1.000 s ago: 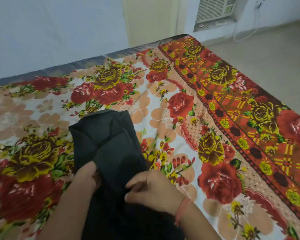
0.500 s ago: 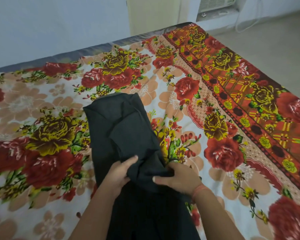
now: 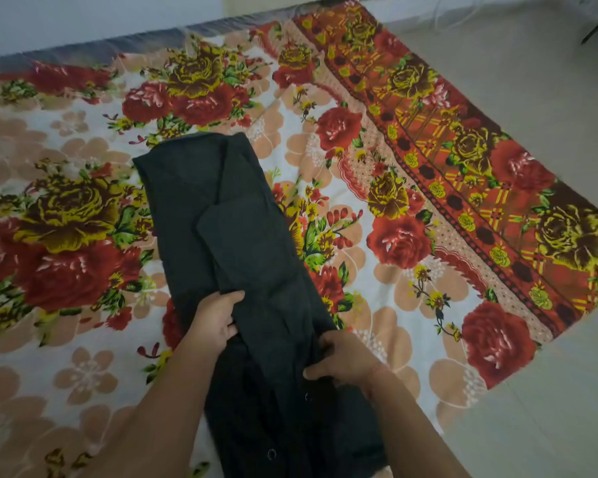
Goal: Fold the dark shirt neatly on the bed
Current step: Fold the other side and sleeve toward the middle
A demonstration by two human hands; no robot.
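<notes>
Folding a dark charcoal cloth shirt (image 3: 242, 236), laid out as a long narrow band running away from the body down the near middle of a wide bed (image 3: 411, 305) spread with a red-and-yellow rose print, with a smaller flap doubled over on top. Looks light, thin and limp, so likely to sag, crease and slip out of line if raised by one corner. Probably best taken at both side edges at the same level, then carried over flat and low. Small buttons near the lower end, worth keeping inside the fold. Pinched at the lower edge of the top flap by the left hand (image 3: 214, 319), thumb over the cloth. Clamped along the right edge by the right hand (image 3: 342, 360), fingers curled into the fabric. Beyond the mattress to the right, pale smooth floor (image 3: 532, 115)
</notes>
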